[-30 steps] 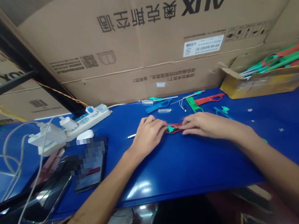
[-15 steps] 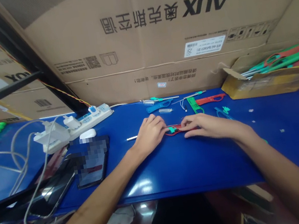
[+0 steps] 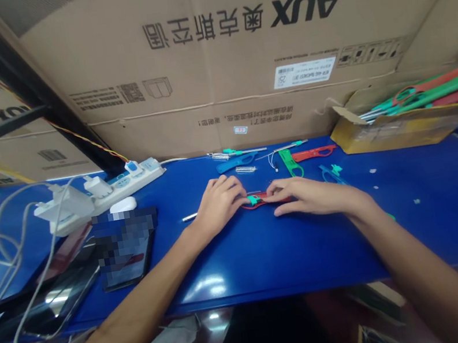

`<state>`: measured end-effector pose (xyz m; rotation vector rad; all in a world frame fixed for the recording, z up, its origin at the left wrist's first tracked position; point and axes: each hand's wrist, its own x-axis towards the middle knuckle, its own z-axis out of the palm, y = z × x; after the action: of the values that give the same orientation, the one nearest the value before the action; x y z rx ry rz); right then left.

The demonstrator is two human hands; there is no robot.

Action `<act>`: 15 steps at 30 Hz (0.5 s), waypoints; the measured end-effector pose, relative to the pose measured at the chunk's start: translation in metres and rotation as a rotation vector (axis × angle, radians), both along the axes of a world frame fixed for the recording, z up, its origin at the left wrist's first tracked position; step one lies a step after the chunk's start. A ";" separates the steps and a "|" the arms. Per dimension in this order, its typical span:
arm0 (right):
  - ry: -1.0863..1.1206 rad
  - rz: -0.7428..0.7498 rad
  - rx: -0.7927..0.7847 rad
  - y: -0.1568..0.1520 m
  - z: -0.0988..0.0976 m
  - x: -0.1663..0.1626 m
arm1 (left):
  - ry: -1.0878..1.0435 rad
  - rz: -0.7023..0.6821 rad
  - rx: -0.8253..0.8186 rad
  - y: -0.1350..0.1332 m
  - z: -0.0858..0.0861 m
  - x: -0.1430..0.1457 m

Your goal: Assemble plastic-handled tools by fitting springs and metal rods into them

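Observation:
A red lighter casing [image 3: 260, 196] with a green trigger piece [image 3: 253, 199] lies low on the blue table between my hands. Closed fingers of my left hand [image 3: 220, 201] grip its left part, by the green piece. A metal tube [image 3: 190, 217] sticks out to the left from under that hand. My right hand [image 3: 305, 194] pinches the casing's right part with thumb and fingers, which hide much of it. Beyond them lie a green casing half [image 3: 289, 162], a red casing half [image 3: 313, 154] and a blue casing half [image 3: 236, 162].
At the back right stands an open cardboard box [image 3: 398, 134] of long lighters. Clear gas tanks [image 3: 246, 169] and blue parts [image 3: 331, 174] lie around. Left are a power strip [image 3: 114, 193], cables, a white earbud case [image 3: 123, 205] and phones [image 3: 131, 255]. A large carton [image 3: 214, 80] walls the back.
The whole scene sits slightly further left in view, as the camera has turned a little right. Both hands keep nearly the same hold on the lighter casing.

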<state>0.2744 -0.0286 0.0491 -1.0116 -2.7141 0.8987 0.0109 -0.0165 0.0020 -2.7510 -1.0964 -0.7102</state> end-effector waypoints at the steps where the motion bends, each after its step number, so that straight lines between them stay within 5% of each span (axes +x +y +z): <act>1: 0.003 -0.001 0.002 0.000 0.000 0.000 | -0.006 -0.006 0.001 0.001 -0.001 0.000; 15: 0.025 0.015 -0.036 0.000 0.002 0.001 | -0.020 -0.073 0.139 0.009 -0.006 -0.004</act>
<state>0.2752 -0.0287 0.0515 -0.9809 -2.6979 0.9598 0.0068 -0.0080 -0.0044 -2.6831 -0.9170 -0.7933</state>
